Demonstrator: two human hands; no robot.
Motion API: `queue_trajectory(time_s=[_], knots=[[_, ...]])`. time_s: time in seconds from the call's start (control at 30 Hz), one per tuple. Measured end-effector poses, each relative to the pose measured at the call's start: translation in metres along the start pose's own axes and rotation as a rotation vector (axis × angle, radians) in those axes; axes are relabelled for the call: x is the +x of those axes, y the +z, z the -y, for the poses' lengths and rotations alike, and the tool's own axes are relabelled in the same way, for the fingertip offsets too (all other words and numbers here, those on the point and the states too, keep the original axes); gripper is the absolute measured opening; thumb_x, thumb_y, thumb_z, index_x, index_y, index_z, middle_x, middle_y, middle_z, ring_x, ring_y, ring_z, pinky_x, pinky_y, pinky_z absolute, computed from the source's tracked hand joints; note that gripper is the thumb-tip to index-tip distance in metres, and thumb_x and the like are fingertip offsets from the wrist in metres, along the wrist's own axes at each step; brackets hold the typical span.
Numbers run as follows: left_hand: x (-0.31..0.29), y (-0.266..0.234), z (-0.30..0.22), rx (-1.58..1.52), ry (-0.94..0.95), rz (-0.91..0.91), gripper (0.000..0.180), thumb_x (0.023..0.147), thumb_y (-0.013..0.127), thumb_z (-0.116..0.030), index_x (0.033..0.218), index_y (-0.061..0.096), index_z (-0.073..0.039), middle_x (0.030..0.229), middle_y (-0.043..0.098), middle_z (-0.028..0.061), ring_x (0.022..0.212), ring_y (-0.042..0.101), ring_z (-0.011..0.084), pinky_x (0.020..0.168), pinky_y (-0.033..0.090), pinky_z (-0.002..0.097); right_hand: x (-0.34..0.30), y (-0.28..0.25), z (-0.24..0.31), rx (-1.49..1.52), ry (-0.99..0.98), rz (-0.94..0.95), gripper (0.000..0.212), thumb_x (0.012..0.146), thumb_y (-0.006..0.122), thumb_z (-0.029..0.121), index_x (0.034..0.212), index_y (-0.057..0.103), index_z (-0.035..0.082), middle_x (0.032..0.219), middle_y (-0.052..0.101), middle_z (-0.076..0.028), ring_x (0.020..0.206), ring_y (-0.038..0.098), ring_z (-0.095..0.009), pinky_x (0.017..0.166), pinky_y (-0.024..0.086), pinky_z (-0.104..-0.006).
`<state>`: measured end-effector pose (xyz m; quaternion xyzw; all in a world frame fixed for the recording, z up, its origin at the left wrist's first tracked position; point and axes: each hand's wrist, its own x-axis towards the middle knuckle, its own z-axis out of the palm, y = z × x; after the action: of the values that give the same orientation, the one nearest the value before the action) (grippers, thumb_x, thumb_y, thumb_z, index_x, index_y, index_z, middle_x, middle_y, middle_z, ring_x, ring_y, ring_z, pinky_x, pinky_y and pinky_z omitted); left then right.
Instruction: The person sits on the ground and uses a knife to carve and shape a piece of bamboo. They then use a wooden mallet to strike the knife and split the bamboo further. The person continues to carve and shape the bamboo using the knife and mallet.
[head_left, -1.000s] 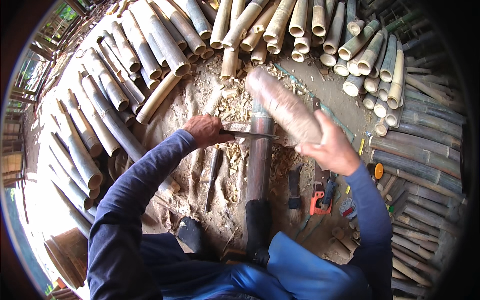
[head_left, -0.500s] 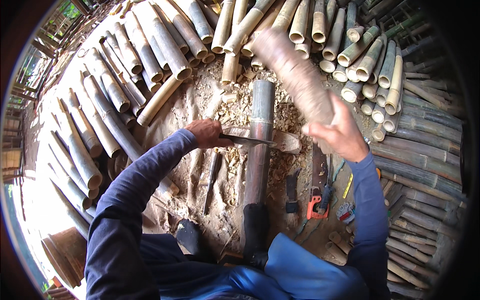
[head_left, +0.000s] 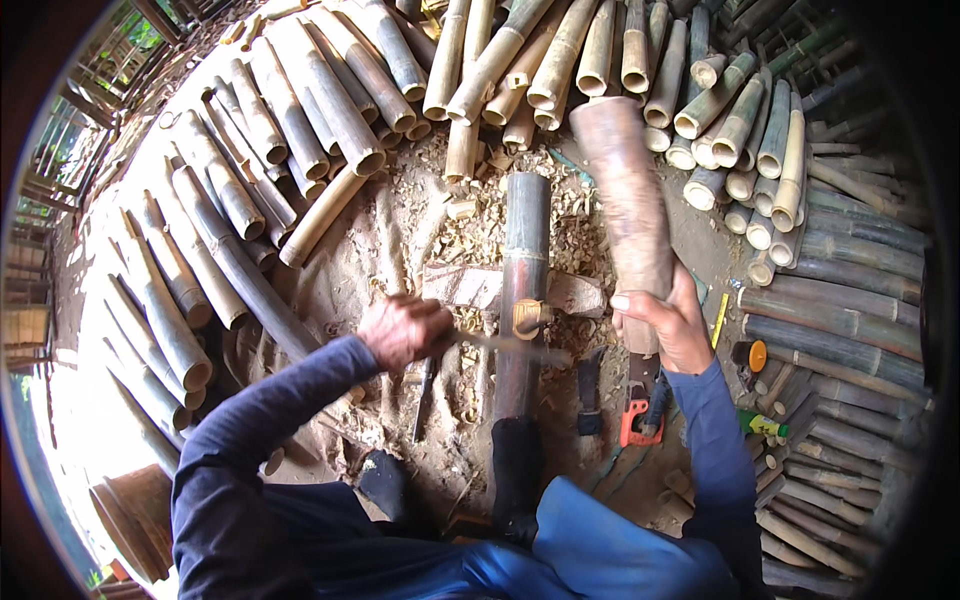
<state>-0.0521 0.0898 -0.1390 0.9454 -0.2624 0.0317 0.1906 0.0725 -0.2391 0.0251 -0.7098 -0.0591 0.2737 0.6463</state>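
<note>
A dark bamboo pole [head_left: 525,215] lies lengthwise in front of me, resting across a low wooden block [head_left: 463,285]. A pale, freshly cut notch [head_left: 530,320] shows in its upper side. In my left hand [head_left: 405,330], closed round the handle, is a knife [head_left: 510,347]; its blurred blade points right and crosses over the pole, just on my side of the notch. I cannot tell whether it touches. My right hand [head_left: 672,325] grips the narrow end of a thick wooden club [head_left: 625,190], raised right of the pole and slightly blurred.
Cut bamboo lengths [head_left: 310,90] surround the workplace at left, back and right. Wood chips [head_left: 575,225] litter the ground. On the right lie a saw with an orange handle [head_left: 640,422], a yellow tape [head_left: 720,318] and a green bottle [head_left: 762,424]. A slim tool [head_left: 424,400] lies left of the pole.
My left hand and the knife have come nearer to me along the pole. The club has swung right to a more upright angle, its grip lower. The pale notch now shows.
</note>
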Motion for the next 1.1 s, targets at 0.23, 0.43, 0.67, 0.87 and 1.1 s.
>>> queue_trajectory(time_s=[0.23,0.43,0.67,0.87,1.1], knots=[[-0.02,-0.003,-0.048,-0.07,-0.313,0.096,0.037,0.076,0.081,-0.033,0.103,0.063,-0.015,0.09,0.059,0.0091,0.073,0.066,0.0298,0.062,0.054,0.0446,-0.021,-0.022,-0.039,0.094,0.206,-0.092,0.048,0.076,0.071,0.007,0.12,0.054,-0.001,0.087,0.065,-0.009,0.069,0.065,-0.019,0.062,0.056,-0.034],[-0.006,0.001,-0.007,-0.311,-0.859,-0.135,0.024,0.093,0.07,-0.029,0.09,0.07,-0.006,0.068,0.068,0.0121,0.057,0.065,0.0196,0.057,0.054,0.0388,-0.031,-0.014,-0.049,0.054,0.211,-0.122,0.047,0.08,0.075,0.012,0.121,0.053,0.002,0.083,0.063,-0.008,0.065,0.065,-0.018,0.057,0.055,-0.0337],[-0.011,-0.01,-0.029,-0.117,-0.397,0.218,0.032,0.089,0.071,-0.043,0.085,0.063,-0.012,0.07,0.068,0.0105,0.057,0.067,0.0295,0.056,0.053,0.0454,-0.026,-0.011,-0.052,-0.04,0.144,-0.015,0.051,0.08,0.083,0.019,0.119,0.055,0.0,0.089,0.065,-0.007,0.067,0.064,-0.013,0.058,0.055,-0.0296],[-0.012,-0.001,-0.031,-0.083,-0.437,0.272,0.023,0.091,0.067,-0.034,0.086,0.063,-0.011,0.067,0.066,0.0131,0.056,0.066,0.0334,0.052,0.051,0.0479,-0.022,-0.007,-0.057,-0.745,-0.356,0.123,0.063,0.073,0.084,0.016,0.123,0.052,-0.004,0.106,0.067,-0.017,0.085,0.071,-0.029,0.072,0.061,-0.0392],[0.001,-0.004,-0.025,0.013,-0.391,0.422,0.019,0.099,0.054,-0.026,0.094,0.06,-0.01,0.067,0.066,0.0139,0.06,0.069,0.0318,0.053,0.051,0.0473,0.014,-0.028,-0.076,-1.387,-1.079,0.604,0.038,0.078,0.073,0.009,0.112,0.057,0.003,0.088,0.062,-0.012,0.078,0.068,-0.027,0.064,0.057,-0.0393]])
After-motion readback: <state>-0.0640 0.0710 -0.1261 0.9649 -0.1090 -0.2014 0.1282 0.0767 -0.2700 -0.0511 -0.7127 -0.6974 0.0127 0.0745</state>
